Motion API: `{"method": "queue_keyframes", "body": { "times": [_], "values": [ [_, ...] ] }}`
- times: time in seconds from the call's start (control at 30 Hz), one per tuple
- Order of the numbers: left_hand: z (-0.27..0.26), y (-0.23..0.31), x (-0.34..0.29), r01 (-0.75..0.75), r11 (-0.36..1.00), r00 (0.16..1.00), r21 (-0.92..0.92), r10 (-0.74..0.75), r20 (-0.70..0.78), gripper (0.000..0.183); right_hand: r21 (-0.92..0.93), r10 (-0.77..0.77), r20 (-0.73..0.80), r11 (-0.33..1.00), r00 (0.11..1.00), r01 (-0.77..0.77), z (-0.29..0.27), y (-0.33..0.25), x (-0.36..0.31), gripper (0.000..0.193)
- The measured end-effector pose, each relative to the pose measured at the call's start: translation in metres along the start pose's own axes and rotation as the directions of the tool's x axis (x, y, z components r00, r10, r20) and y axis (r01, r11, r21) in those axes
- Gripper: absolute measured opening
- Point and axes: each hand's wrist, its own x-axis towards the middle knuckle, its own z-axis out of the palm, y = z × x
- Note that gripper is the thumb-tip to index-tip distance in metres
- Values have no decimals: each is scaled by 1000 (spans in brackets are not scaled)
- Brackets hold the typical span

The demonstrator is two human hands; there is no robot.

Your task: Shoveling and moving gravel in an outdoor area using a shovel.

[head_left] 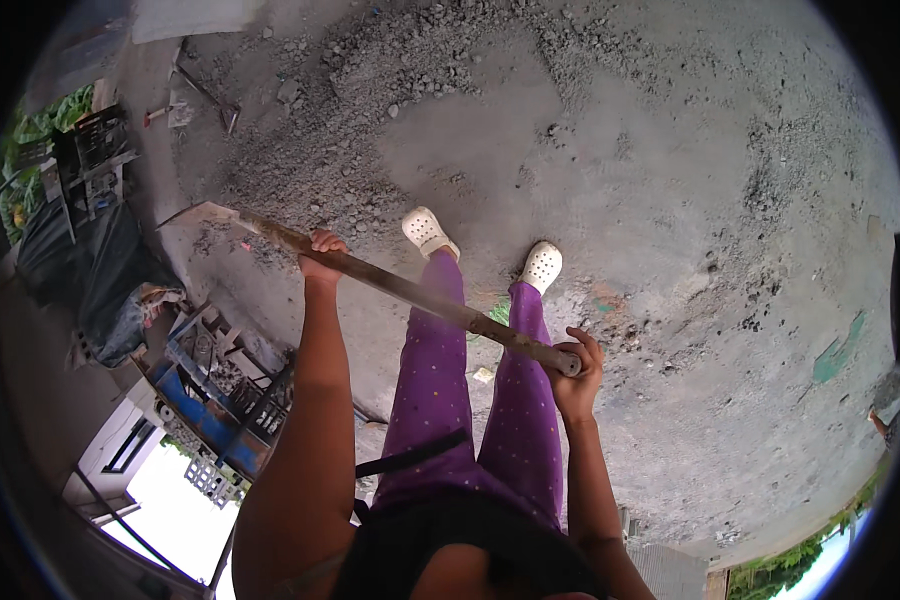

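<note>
Shovel held crosswise between two spread hands

From the head, looking down, I see the shovel (400,288) slanting across the person's front, its blade (208,212) just past the left fingers (327,240). These are wrapped tight around the shaft, probably because the heavy end wants close support. The right fingers (590,348) are only loosely curled at the butt, partly open, which would steady the end and let it turn. Being so far apart, the hands probably balance the long handle well.

Between the two sets of fingers, beyond the shaft, stand white clogs (428,230), set apart, I'd guess for firm footing. Rubble (370,95) lies loose on the floor (670,190) beyond the left fingers; a dark tarp (100,275) drapes well to their left, perhaps as a cover.
</note>
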Motion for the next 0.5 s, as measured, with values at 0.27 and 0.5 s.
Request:
{"method": "queue_keyframes", "body": {
  "times": [0.27,0.5],
  "values": [
    [32,-284,94,412,895,752,171,-227,-619,36,761,800,-10,395,600,-514,-137,45,-51,13],
    [41,-511,51,845,528,386,80,-501,-774,71,865,976,-217,203,22,-458,-194,-29,-187,15]
  ]
}}
